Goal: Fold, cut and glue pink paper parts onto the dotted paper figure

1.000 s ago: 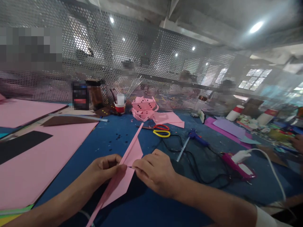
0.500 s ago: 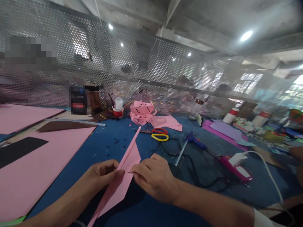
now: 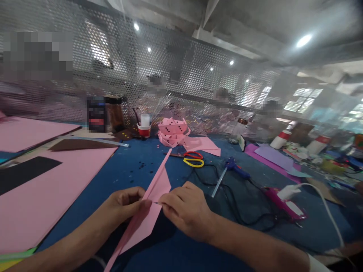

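Pinching the folded pink paper (image 3: 138,232) along its crease, the left hand (image 3: 129,204) has its thumb on the near face and its fingers curled behind. The right hand (image 3: 188,211) is closed, its fingertips apparently nipping the same sheet's right-hand edge; whether a small tool is hidden among them, I cannot tell. The paper slants above the blue tabletop (image 3: 170,255), its bottom end running out of view.

As a judgement, this piece is partway along. The lengthwise fold is in, and a narrow gap splits the free edge into an upper and a lower flap, right between the two hands. Its visible faces are plain. Behind it, a pink paper construction (image 3: 172,130) with cut bands and black square marks looks much further on, beside a flat pink offcut (image 3: 205,144). The red-and-yellow-handled scissors (image 3: 193,159) and the blue glue gun (image 3: 236,168) lie untouched.

No brand or lettering can be read. The dark packet (image 3: 96,115) carries a red band but is pixelated; the paper cup (image 3: 144,131) near it shows just red and white, and the magenta power strip (image 3: 272,194) has no legible marking.
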Tool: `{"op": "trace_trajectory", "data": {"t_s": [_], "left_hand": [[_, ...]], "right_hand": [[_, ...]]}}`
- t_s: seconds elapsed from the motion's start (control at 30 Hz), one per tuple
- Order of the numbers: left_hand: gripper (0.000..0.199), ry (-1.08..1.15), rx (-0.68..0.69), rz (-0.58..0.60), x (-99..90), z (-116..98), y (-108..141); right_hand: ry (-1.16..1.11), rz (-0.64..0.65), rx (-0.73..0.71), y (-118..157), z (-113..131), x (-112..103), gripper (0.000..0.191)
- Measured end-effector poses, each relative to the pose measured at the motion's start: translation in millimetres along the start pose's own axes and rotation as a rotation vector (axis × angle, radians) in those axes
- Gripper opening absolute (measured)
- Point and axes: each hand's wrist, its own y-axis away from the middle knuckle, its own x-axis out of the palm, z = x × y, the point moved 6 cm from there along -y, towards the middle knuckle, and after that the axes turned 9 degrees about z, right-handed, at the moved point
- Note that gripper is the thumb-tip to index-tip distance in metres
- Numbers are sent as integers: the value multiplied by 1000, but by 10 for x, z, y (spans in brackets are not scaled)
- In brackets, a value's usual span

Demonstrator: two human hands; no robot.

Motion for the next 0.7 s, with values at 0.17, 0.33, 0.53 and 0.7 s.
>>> {"op": "trace_trajectory", "data": {"t_s": [0.17,0.33,0.53,0.7], "left_hand": [[32,28,19,53,43,-25,37],[34,46,-1,76,67,-34,56],[35,57,-8,69,79,-33,44],[34,54,-3,49,89,-82,75]], "right_hand": [[-44,-9,4,10,-4,-14,11],[-71,9,19,16,-5,-16,11],[-94,-2,26,16,-14,-19,11],[-95,17,29,25,-19,-4,14]]}}
